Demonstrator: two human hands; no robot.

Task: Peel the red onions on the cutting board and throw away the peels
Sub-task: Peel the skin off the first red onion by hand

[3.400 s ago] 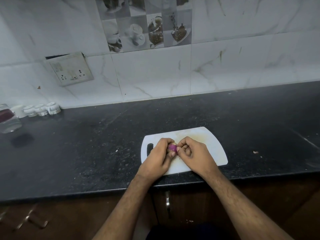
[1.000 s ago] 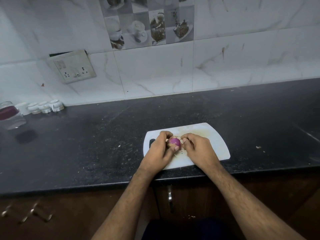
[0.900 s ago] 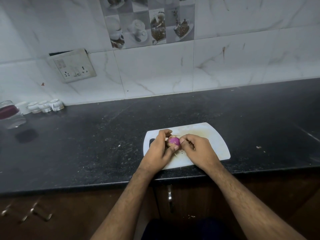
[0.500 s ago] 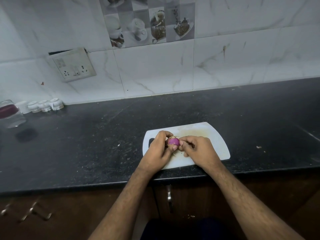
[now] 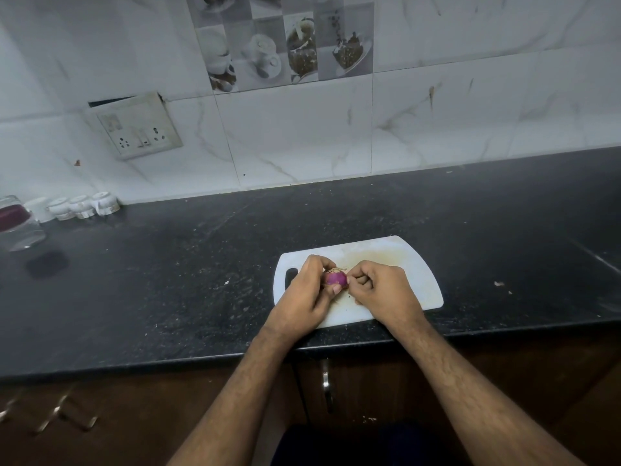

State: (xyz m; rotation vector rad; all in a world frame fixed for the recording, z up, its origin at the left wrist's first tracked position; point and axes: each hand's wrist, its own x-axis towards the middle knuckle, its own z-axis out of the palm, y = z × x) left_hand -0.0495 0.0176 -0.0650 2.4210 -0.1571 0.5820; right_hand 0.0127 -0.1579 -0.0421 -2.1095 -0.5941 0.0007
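Over the white cutting board (image 5: 416, 264), left hand (image 5: 304, 297) is gripping the red onion (image 5: 335, 279); right hand (image 5: 383, 292) is pinching its skin, both grips clamped on it.

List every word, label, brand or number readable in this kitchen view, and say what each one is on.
No text can be read anywhere.
Switch and socket plate: small markings, too blurred to read.
Small white cups: pale printed bands, not legible.
Picture tile: images of cups and desserts only, no lettering visible.
Cutting board, jar: no print visible.
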